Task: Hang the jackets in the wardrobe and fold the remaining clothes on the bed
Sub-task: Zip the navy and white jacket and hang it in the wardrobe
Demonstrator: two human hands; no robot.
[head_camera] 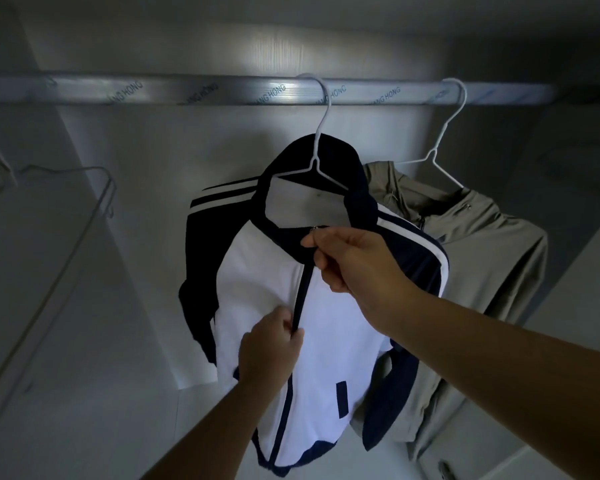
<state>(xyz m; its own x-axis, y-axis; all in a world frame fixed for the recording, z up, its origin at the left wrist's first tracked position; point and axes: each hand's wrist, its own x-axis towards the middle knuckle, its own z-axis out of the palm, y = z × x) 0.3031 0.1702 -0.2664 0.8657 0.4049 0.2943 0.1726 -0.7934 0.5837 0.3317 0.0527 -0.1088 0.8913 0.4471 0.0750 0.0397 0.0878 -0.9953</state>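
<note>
Wardrobe [146, 244] | white-and-navy jacket [264, 271] hung on a white hanger [314, 163] from the rail [187, 91] | left hand [271, 344] pinched the zip strip low, right hand [347, 258] gripped the collar at the zip's top | risk: a hard tug could drag it off the hanger | beige jacket [492, 254] crowded its right; empty hangers [109, 188] hung left

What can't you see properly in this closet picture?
Head view only:
- The bed and the clothes to fold: outside the frame.
- Part of the beige jacket: hidden behind the white and navy jacket.
- The zip: its top is covered by the right hand.
- The rail: its printed word's first letters are blurred.
- The empty hangers, left: dim, one cut by the edge.
</note>
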